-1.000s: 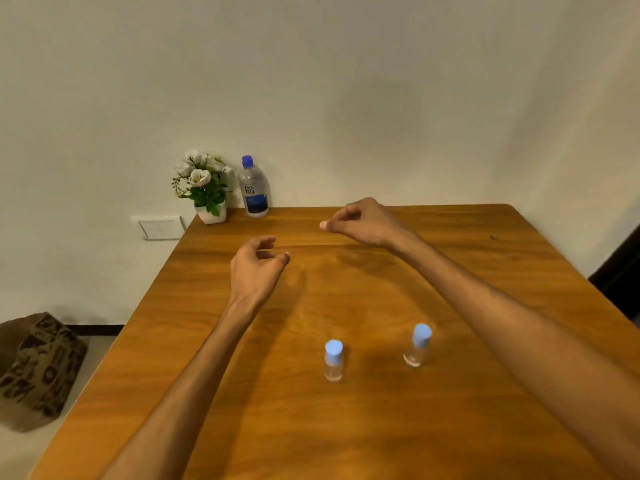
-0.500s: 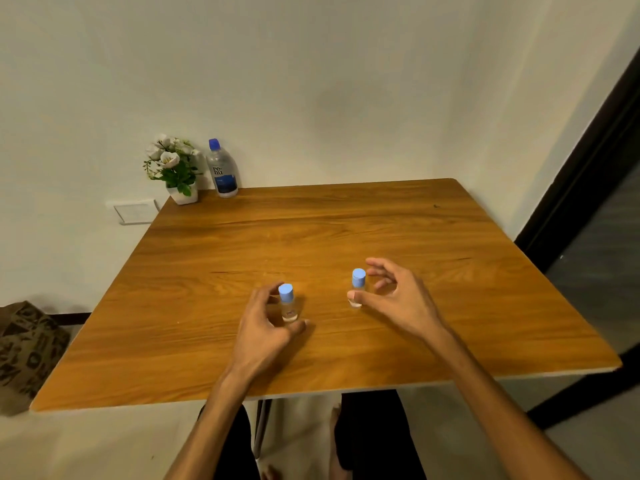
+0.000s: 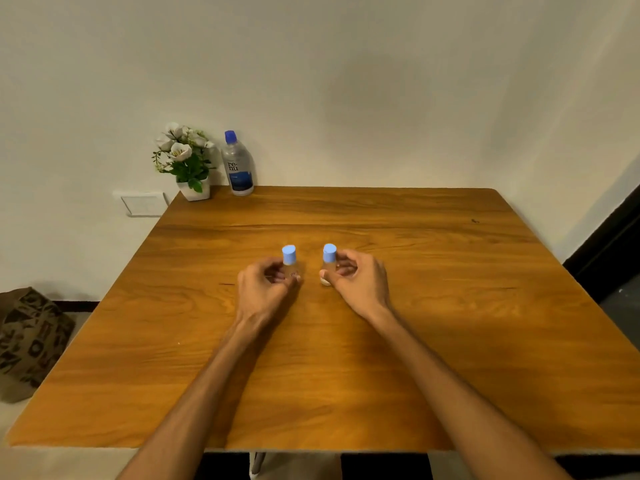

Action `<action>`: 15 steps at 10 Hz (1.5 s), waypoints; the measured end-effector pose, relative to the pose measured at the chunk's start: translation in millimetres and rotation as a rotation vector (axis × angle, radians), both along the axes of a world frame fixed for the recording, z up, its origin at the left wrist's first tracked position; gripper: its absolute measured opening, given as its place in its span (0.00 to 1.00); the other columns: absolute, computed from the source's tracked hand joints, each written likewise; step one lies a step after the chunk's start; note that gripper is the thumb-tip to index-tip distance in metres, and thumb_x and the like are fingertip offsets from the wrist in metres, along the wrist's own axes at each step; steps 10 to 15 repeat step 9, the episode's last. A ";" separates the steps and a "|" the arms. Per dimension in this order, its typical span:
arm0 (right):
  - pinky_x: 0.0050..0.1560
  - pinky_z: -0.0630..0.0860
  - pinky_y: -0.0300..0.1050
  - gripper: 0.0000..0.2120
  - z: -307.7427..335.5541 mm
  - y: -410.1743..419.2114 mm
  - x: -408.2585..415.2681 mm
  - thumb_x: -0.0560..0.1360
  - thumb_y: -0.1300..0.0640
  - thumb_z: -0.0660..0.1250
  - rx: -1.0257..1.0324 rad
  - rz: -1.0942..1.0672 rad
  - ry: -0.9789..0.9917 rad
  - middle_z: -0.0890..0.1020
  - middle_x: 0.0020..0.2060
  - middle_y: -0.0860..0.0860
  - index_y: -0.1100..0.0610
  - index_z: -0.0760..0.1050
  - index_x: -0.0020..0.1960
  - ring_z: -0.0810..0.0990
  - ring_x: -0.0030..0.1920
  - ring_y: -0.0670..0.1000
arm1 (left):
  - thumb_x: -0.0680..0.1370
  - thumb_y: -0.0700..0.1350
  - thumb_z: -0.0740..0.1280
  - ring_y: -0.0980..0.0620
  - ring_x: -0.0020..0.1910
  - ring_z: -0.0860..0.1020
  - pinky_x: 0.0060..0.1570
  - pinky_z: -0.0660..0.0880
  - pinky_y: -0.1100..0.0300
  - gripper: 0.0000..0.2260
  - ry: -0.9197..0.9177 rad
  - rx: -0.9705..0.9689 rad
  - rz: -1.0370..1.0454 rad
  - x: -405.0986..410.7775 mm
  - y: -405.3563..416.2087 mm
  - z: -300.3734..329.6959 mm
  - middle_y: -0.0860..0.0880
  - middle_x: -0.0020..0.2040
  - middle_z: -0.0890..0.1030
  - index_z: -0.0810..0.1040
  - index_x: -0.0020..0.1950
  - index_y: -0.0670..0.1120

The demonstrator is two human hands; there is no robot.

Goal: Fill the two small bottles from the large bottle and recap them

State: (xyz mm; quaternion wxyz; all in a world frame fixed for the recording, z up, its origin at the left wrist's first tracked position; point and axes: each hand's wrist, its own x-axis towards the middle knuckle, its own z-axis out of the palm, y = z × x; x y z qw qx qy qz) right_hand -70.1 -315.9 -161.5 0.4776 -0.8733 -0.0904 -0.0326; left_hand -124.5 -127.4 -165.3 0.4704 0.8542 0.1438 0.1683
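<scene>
Two small clear bottles with light blue caps stand side by side in the middle of the wooden table. My left hand wraps its fingers around the left small bottle. My right hand grips the right small bottle, thumb at its base. Both caps are on. The large clear bottle, blue cap and blue label, stands capped at the table's far left corner against the wall, well out of reach of either hand.
A white pot of artificial white flowers stands just left of the large bottle. A patterned bag lies on the floor to the left. A wall socket plate sits behind the table's left edge. A dark doorway is on the right.
A second ago both hands hovered over the far half of the table, away from the small bottles. They came back and closed on one small bottle each; the view shifted.
</scene>
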 end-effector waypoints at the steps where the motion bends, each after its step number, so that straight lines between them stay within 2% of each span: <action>1: 0.48 0.86 0.49 0.18 3.4 38.2 41.8 0.69 0.48 0.82 0.010 0.006 -0.008 0.87 0.43 0.41 0.48 0.85 0.57 0.86 0.44 0.42 | 0.75 0.43 0.79 0.50 0.47 0.83 0.47 0.81 0.63 0.20 0.001 0.017 0.032 51.7 25.4 2.0 0.48 0.49 0.85 0.82 0.65 0.40; 2: 0.38 0.78 0.34 0.17 12.8 94.0 112.3 0.73 0.51 0.80 0.044 -0.001 0.008 0.87 0.47 0.44 0.51 0.85 0.60 0.86 0.46 0.45 | 0.77 0.42 0.77 0.52 0.49 0.81 0.48 0.77 0.66 0.19 0.007 0.058 0.099 128.6 63.8 3.7 0.45 0.55 0.86 0.81 0.67 0.40; 3: 0.34 0.69 0.28 0.16 18.0 127.1 157.2 0.76 0.54 0.79 0.069 -0.011 0.028 0.88 0.52 0.48 0.55 0.83 0.63 0.83 0.45 0.44 | 0.78 0.42 0.76 0.53 0.48 0.81 0.53 0.81 0.59 0.15 -0.001 0.082 0.120 172.0 84.2 3.5 0.44 0.56 0.86 0.82 0.64 0.41; 4: 0.37 0.71 0.35 0.15 13.5 162.6 211.1 0.77 0.53 0.77 0.049 -0.031 0.001 0.88 0.53 0.49 0.54 0.83 0.62 0.84 0.48 0.47 | 0.78 0.42 0.75 0.53 0.49 0.81 0.59 0.81 0.55 0.12 -0.043 0.132 0.152 224.2 104.1 -1.7 0.45 0.55 0.87 0.84 0.61 0.41; 5: 0.35 0.70 0.35 0.13 5.5 176.4 238.5 0.78 0.53 0.76 0.044 -0.034 -0.028 0.88 0.52 0.51 0.56 0.84 0.60 0.86 0.49 0.50 | 0.79 0.44 0.75 0.52 0.49 0.82 0.59 0.81 0.54 0.12 -0.065 0.161 0.168 253.5 110.1 -8.2 0.46 0.53 0.87 0.84 0.60 0.42; 6: 0.38 0.71 0.35 0.13 -1.2 186.4 261.6 0.77 0.53 0.77 0.054 -0.043 -0.063 0.89 0.51 0.51 0.57 0.84 0.59 0.87 0.50 0.50 | 0.79 0.47 0.75 0.49 0.48 0.84 0.56 0.84 0.50 0.11 -0.100 0.210 0.221 282.2 110.2 -18.1 0.45 0.50 0.87 0.85 0.57 0.42; 8: 0.40 0.73 0.33 0.20 -10.6 185.4 271.4 0.73 0.54 0.81 0.090 -0.013 -0.075 0.88 0.53 0.51 0.58 0.82 0.62 0.86 0.51 0.48 | 0.79 0.45 0.74 0.47 0.52 0.85 0.58 0.84 0.49 0.13 -0.112 0.162 0.238 295.3 105.5 -26.5 0.44 0.54 0.87 0.83 0.61 0.42; 9: 0.49 0.79 0.39 0.26 -6.8 182.1 266.3 0.73 0.52 0.82 0.077 -0.010 -0.039 0.87 0.58 0.53 0.59 0.79 0.67 0.86 0.55 0.52 | 0.79 0.44 0.74 0.46 0.54 0.85 0.59 0.83 0.47 0.16 -0.066 0.163 0.246 290.9 103.3 -22.7 0.43 0.56 0.86 0.81 0.65 0.40; 15: 0.49 0.79 0.39 0.26 -6.8 182.1 266.3 0.73 0.52 0.82 0.077 -0.010 -0.039 0.87 0.58 0.53 0.59 0.79 0.67 0.86 0.55 0.52 | 0.79 0.44 0.74 0.46 0.54 0.85 0.59 0.83 0.47 0.16 -0.066 0.163 0.246 290.9 103.3 -22.7 0.43 0.56 0.86 0.81 0.65 0.40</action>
